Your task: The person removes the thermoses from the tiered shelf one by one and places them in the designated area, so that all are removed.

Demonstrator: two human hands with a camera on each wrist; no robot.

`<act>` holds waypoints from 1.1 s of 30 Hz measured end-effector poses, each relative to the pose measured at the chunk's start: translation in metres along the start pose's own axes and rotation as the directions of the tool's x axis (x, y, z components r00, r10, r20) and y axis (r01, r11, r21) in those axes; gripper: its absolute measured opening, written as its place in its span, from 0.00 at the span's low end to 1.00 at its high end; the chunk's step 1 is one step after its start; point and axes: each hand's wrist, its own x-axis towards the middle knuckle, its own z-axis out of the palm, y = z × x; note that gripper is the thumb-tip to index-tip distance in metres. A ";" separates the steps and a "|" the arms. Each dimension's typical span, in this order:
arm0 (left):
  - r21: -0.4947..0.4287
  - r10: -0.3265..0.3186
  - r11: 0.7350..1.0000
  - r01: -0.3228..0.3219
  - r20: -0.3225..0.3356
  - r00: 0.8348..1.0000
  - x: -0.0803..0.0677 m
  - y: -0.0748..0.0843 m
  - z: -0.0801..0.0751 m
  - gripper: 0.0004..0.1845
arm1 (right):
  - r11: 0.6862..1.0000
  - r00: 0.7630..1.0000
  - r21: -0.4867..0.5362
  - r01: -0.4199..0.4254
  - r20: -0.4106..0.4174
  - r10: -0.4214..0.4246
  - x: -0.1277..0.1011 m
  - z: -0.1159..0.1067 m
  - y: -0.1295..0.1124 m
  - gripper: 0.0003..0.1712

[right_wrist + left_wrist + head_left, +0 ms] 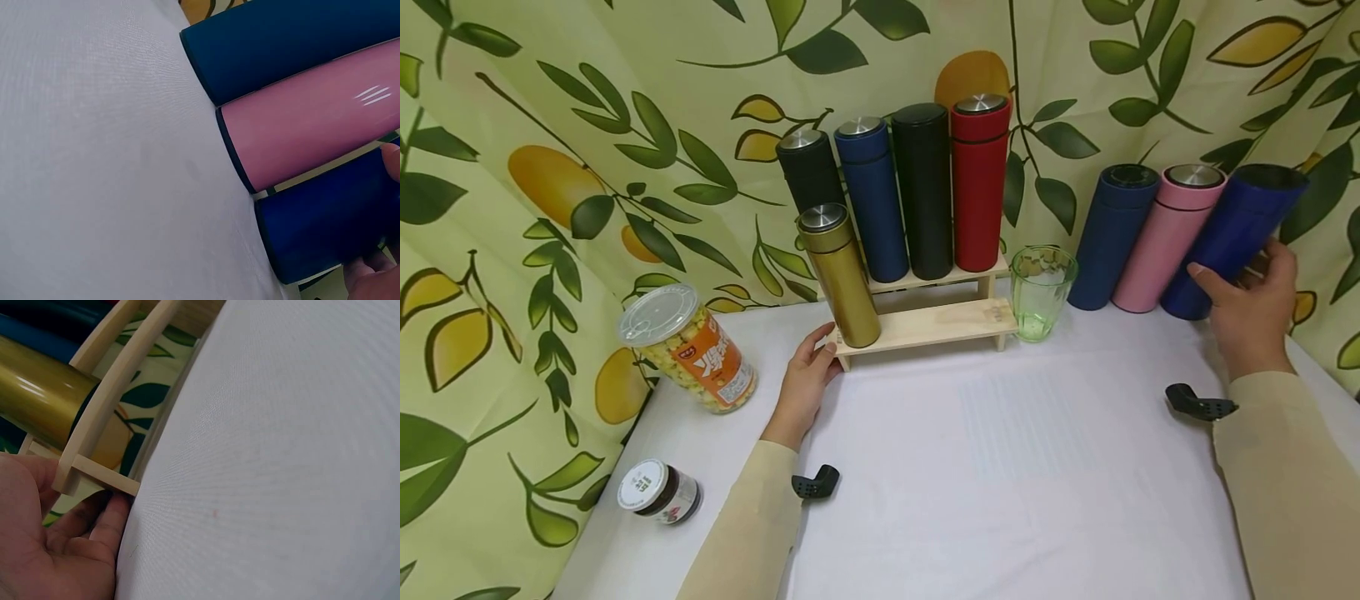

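My right hand (1255, 312) grips a glossy dark blue thermos bottle (1236, 237) around its lower half, thumb on the near side. The bottle stands at the right end of a row, beside a pink thermos (306, 119) and a matte blue one (1112, 237). At the left end of a two-step wooden rack (943, 323), my left hand (805, 387) holds the lower step, thumb at the board's end and fingers around by the leg (106, 475). A gold thermos (841, 279) stands on that step, close to this hand.
The upper step carries black, blue, black and red thermoses (980, 183). A green glass (1041, 292) touches or overlaps the rack's right end. At left stand a popcorn jar (696, 354) and a small dark jar (658, 493). A leaf-print curtain (647, 192) backs the white-covered table (1000, 500).
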 end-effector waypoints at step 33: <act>0.020 -0.017 1.000 0.017 0.009 1.000 -0.001 0.000 -0.002 0.26 | 0.994 0.993 0.082 0.078 -0.093 -0.070 -0.009 -0.012 -0.024 0.39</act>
